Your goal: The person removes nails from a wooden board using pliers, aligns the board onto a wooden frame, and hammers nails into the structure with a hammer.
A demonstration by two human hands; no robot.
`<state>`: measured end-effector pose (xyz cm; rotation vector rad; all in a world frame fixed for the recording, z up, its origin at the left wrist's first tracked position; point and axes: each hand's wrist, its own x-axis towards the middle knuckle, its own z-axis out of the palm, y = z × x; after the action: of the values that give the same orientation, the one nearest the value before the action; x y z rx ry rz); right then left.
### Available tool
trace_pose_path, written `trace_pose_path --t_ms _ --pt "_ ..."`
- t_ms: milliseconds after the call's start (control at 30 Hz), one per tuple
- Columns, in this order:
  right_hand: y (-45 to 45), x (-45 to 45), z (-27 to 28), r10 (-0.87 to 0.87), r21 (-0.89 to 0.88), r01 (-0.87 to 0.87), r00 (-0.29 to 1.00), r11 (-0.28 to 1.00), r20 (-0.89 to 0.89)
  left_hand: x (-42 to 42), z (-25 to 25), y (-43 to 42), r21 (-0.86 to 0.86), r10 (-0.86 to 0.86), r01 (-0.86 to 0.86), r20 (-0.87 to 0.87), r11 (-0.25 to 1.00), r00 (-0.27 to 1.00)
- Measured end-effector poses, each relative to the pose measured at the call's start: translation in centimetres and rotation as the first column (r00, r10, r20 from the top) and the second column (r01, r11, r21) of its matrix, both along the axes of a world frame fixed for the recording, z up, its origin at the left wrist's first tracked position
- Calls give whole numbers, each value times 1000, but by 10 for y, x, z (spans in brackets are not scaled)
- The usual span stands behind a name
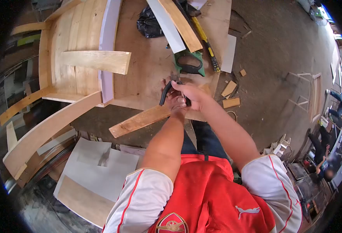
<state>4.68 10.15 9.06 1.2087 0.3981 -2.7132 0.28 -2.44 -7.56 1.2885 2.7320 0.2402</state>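
My right hand [194,95] is closed around a pair of pliers with black handles [165,93]. One handle sticks out to the left, and the other runs down beside the palm. Close underneath is my left hand [175,101], its fingers curled and partly covered by the pliers and the right hand. What those left fingers hold, if anything, is hidden. Just beyond both hands lies a handsaw with a green and black handle [189,70] on the plywood tabletop [140,83]. A wooden board [140,121] slants below the table edge, left of my wrists.
A wooden frame of planks [75,37] stands at the left. Long boards [180,25], a yellow and black tool [207,44] and a black bag [147,21] lie at the back. Wood offcuts [230,95] litter the floor at right. Other people are at the far right.
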Motion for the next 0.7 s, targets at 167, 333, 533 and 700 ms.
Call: trace_pose_path --t_ms 167,333,533,700 --pt "-34 72 19 -130 125 109 977 986 169 -8 60 22 -1 -28 28 43 1000 999" --pt "-49 115 16 -75 317 -28 949 948 308 -2 81 26 56 -37 35 45 998 998" --pt "-57 98 3 -49 331 -121 885 936 462 -3 88 29 36 -52 53 -7 998 999" --pt "-38 104 1 248 507 -696 682 508 688 -4 85 27 21 -46 46 11 999 999"
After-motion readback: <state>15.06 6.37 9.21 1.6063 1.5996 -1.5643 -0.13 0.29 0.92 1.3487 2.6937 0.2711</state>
